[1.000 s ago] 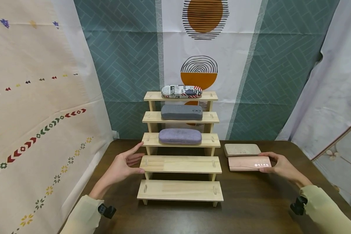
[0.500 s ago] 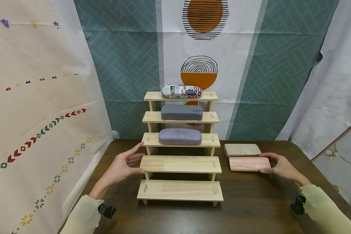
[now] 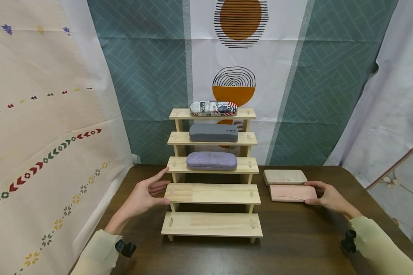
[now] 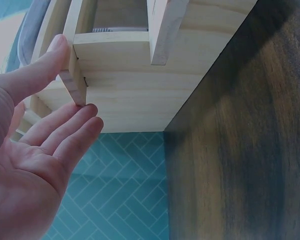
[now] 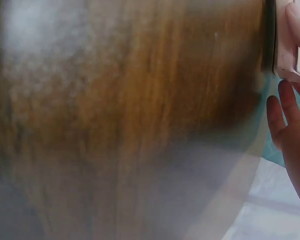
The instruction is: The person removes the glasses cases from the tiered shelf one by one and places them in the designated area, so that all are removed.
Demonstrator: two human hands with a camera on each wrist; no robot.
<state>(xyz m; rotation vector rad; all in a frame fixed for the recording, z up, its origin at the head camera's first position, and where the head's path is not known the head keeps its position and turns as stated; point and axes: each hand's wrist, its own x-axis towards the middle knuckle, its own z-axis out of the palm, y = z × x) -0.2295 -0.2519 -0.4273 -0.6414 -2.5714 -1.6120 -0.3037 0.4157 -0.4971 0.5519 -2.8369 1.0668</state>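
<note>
My right hand [image 3: 327, 196] holds a pink glasses case [image 3: 286, 193] by its right end, thumb on the near edge and fingers on the far edge. That case lies right in front of a beige glasses case [image 3: 285, 176] on the table. In the right wrist view the pink case shows only at the upper right edge. My left hand [image 3: 145, 193] is at the left end of a wooden stepped rack [image 3: 211, 223]. Seen from the left wrist, a board's end sits between thumb and fingers. On the rack's upper steps rest a purple case [image 3: 211, 160], a grey case [image 3: 213, 132] and a newsprint-patterned case [image 3: 213, 109].
The two lowest steps of the rack show bare wood. A dark brown table [image 3: 296, 236] stretches under everything. Patterned cloth hangs behind, with a cream cloth [image 3: 48, 172] along the left and a white cloth [image 3: 389, 126] along the right.
The pink case has tipped slightly in the right hand, and its white lettering no longer shows. The right hand has shifted a little to the left. The left hand stays put.
</note>
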